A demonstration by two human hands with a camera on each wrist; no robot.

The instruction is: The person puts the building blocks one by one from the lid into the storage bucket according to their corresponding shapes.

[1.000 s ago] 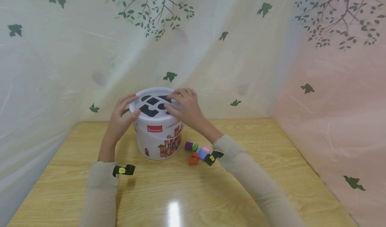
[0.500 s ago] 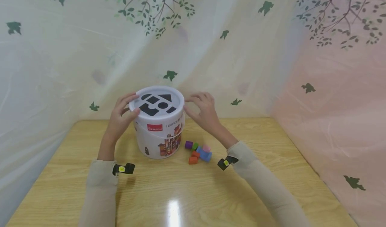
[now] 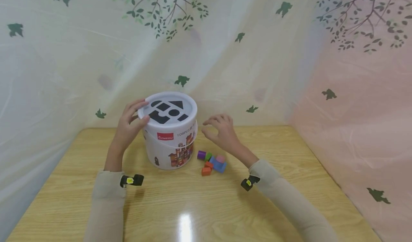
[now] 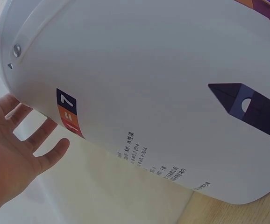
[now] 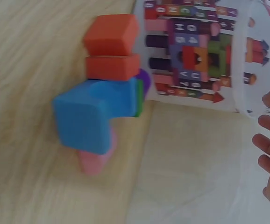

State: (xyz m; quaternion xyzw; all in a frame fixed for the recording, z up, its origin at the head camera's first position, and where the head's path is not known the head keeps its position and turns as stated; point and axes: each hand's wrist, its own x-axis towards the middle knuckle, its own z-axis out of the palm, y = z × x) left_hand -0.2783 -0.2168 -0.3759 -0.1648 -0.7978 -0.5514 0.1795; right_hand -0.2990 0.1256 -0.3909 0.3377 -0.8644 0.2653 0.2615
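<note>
A white toy-block bucket (image 3: 168,156) stands upright with its lid (image 3: 154,110) on, black block shapes on top. My left hand (image 3: 127,127) holds the lid's left rim, thumb in front and a fingertip farther back. In the left wrist view, its other fingers (image 4: 45,130) lie along the bucket's side. My right hand (image 3: 222,133) hovers right of the bucket, fingers loosely bent and holding nothing. Below it on the table lie a purple block (image 3: 201,155), a green block (image 3: 208,156), a blue arch-like block (image 5: 81,121), a pink block (image 5: 94,163) and two orange-red blocks (image 5: 110,35).
The wooden table (image 3: 180,199) runs back to a pale curtain (image 3: 225,74) printed with leaves and birds. A white carrying handle (image 3: 175,147) hangs across the bucket's front. Black bands (image 3: 132,180) sit on both wrists over the beige sleeves.
My right hand has come off the lid and moved right and down, to above the blocks. The left hand stays at the rim, and the bucket and blocks have not moved.
</note>
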